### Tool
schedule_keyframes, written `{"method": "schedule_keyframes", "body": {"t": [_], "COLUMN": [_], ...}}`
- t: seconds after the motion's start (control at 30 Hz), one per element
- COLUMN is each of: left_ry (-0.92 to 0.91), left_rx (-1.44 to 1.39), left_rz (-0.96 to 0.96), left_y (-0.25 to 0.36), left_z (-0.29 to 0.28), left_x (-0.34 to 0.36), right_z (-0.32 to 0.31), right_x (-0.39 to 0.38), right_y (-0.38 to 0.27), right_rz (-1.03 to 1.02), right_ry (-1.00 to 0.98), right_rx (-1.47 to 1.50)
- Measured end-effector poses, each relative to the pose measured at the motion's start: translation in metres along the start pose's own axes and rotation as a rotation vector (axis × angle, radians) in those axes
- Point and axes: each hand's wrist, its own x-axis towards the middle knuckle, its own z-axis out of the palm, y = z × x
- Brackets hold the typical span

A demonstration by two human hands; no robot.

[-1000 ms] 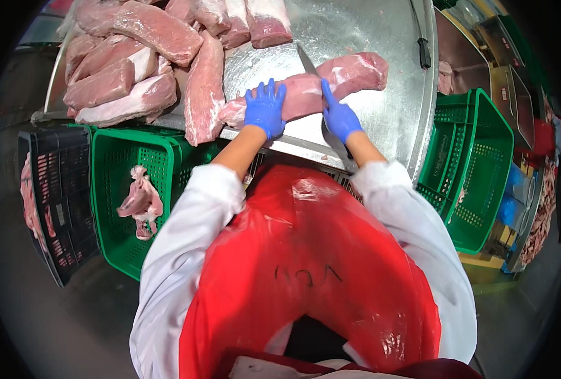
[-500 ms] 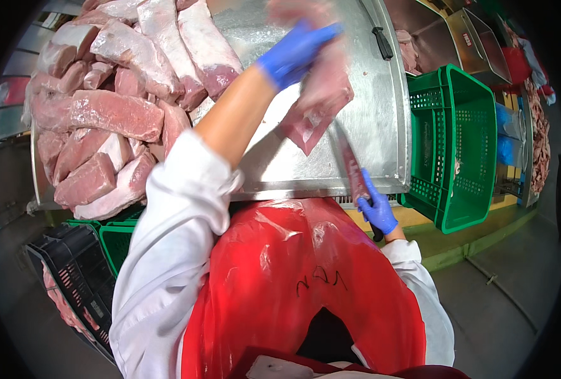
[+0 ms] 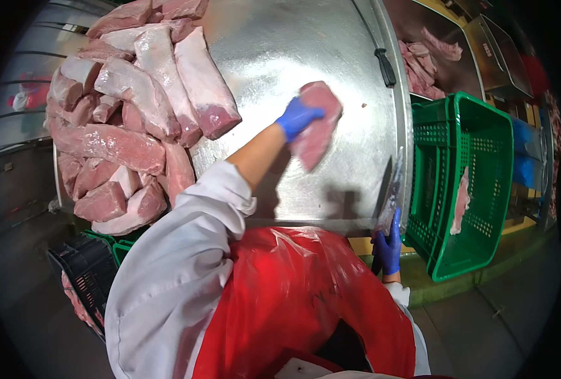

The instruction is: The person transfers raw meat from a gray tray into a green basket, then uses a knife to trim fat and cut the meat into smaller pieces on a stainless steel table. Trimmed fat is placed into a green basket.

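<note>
Black plastic is seen at the lower left, where a slatted black crate (image 3: 90, 287) is filled partly with pink meat (image 3: 73, 297). Beside it, a green plastic basket (image 3: 121, 251) is mostly hidden by the white cloth sleeve (image 3: 167, 278). Above these, the left part of the wide grey metal counter (image 3: 331, 196) is covered by a heap of thick, pale pink meat blocks (image 3: 129, 139), which are piled one upon another. Near the middle, a smaller, flattish pink meat piece (image 3: 318, 132) is gripped by the blue-gloved left hand (image 3: 299, 119). This piece is somewhat blurred, and whether the counter is touched by it cannot be told. Below, the body is covered by a shiny red apron (image 3: 274, 271). The two hands are kept well apart. At the counter's right front corner, a long knife with a smeared metal blade (image 3: 391, 199) is held by the blue-gloved right hand (image 3: 389, 246), with the tip pointed away from the body. Farther back, a black-handled tool (image 3: 385, 66) is laid along the right edge. Beyond this edge, pink trimmings (image 3: 419, 66) are contained in a metal bin (image 3: 441, 22), and a thin meat strip (image 3: 462, 202) is seen in a green perforated plastic crate (image 3: 486, 215).
</note>
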Motion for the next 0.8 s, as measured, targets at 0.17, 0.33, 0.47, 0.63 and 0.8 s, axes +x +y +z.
{"method": "schedule_keyframes", "body": {"t": [0.17,0.33,0.47,0.63,0.8], "left_ry": [-0.055,1.004,1.247,1.137,0.127], "left_rx": [0.150,1.303,1.106,1.167,0.972], "left_rz": [0.361,0.050,-0.547,-0.356,0.036], "left_y": [0.140,0.115,0.061,-0.002,0.066], "left_z": [0.073,-0.156,-0.243,-0.261,-0.224], "left_x": [0.066,0.040,0.012,0.027,0.033], "right_z": [0.008,-0.001,-0.001,0.020,0.042], "right_x": [0.026,0.038,0.018,0.050,0.073], "right_y": [-0.032,-0.030,-0.014,-0.010,-0.034], "right_rz": [0.071,-0.050,0.019,-0.100,-0.115], "right_ry": [-0.042,0.050,0.099,0.071,-0.019], "right_rx": [0.000,-0.045,-0.025,-0.046,-0.024]}}
